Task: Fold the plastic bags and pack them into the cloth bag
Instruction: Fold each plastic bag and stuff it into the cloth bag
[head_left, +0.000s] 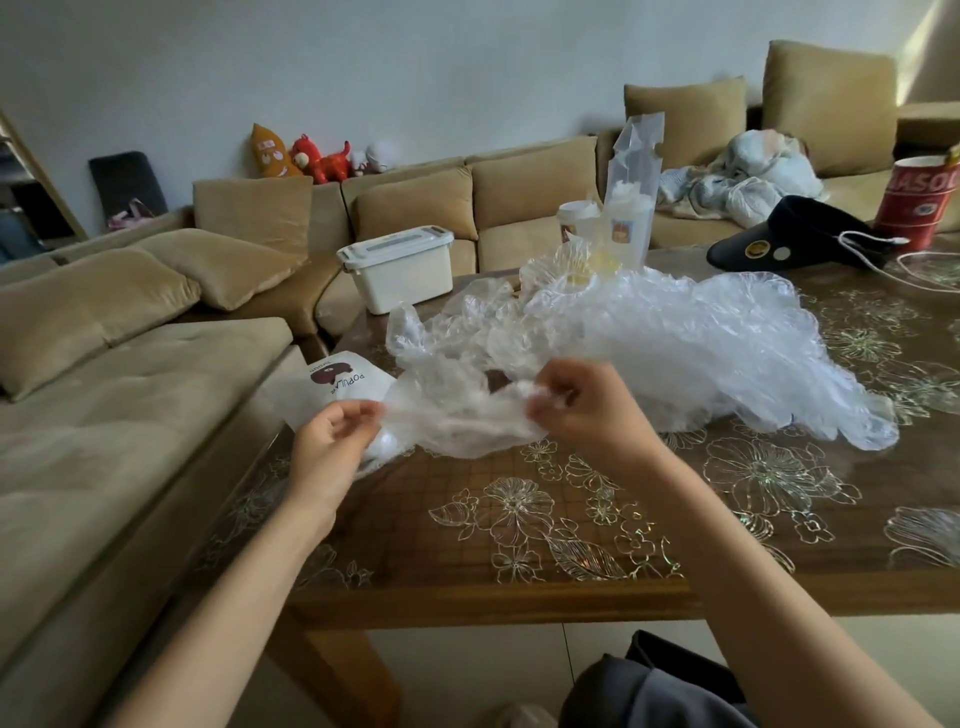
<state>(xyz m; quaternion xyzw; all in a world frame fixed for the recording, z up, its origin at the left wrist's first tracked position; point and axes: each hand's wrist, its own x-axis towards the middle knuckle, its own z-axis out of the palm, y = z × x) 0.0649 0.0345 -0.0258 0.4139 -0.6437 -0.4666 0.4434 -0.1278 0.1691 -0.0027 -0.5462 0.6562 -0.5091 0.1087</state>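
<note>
Left hand (332, 441) and right hand (582, 402) pinch opposite ends of crumpled clear plastic bag (457, 421) above brown floral table (519, 525).

Black visor (795, 236), red can (917, 200), white bin (400, 273)

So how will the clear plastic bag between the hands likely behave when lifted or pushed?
Probably very floppy: the plastic bag sags and crumples between the left hand and right hand. Likely light for its size, since fingertip pinches hold it up. Possibly slippery on the glossy table, so a push may slide or bunch it.
</note>
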